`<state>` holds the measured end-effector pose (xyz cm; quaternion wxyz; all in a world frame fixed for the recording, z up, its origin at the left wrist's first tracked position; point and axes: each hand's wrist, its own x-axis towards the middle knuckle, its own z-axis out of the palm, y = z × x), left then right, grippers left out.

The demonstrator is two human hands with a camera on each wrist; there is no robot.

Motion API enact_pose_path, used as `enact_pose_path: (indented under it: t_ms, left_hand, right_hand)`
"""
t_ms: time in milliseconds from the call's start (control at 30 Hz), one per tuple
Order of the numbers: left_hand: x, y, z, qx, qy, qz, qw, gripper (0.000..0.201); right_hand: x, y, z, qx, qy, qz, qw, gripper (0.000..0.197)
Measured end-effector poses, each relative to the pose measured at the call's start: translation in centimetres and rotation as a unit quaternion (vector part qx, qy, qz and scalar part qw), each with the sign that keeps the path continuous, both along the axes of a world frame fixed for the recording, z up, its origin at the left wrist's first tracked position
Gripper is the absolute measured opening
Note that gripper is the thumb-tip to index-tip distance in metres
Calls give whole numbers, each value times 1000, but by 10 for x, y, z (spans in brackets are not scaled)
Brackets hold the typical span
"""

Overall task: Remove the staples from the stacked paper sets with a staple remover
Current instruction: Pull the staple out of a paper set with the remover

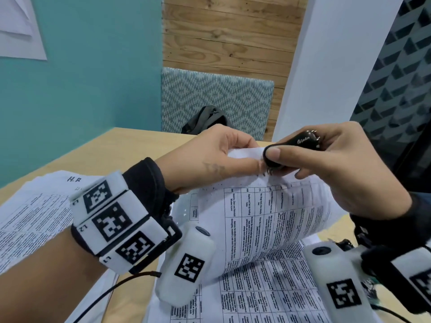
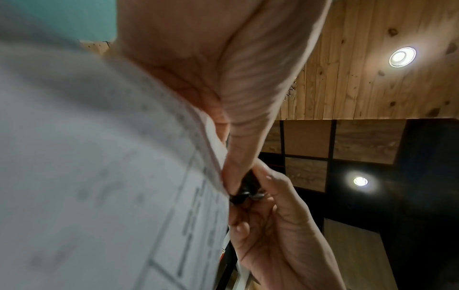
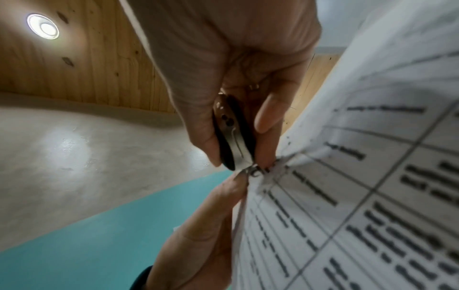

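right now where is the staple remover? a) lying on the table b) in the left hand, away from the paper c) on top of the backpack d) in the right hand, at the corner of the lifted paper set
d: the right hand grips the black staple remover at the corner of the lifted paper set, which the left hand pinches.

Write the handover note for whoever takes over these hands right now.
Left hand: pinches the top corner of the lifted paper set, raised off the table.
Right hand: grips the black staple remover, its claws at that corner.
Done: remover is at the corner; whether the staple is out cannot be told.
Left: finish this corner, then check the other printed sheets lying below.
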<state>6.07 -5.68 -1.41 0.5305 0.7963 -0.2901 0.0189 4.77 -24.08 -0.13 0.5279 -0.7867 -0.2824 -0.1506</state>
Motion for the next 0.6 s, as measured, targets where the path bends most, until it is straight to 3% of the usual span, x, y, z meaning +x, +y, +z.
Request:
enact_pose_path:
  t_ms: [167, 267, 400, 600]
  left_hand:
    - [0, -6, -4, -7, -28, 11, 1000, 26]
    - [2, -11, -7, -4, -51, 46, 998, 25]
    - [4, -4, -6, 6, -40, 32, 999, 26]
    - [11, 6, -4, 10, -14, 34, 999, 22]
  right_hand:
    - [-2, 3, 1, 28, 19, 8, 999, 39]
    - [-2, 4, 1, 38, 29, 10, 999, 38]
    - [-2, -3, 10, 59, 40, 9, 997, 35]
    - [-4, -16, 15, -104, 21, -11, 994, 36]
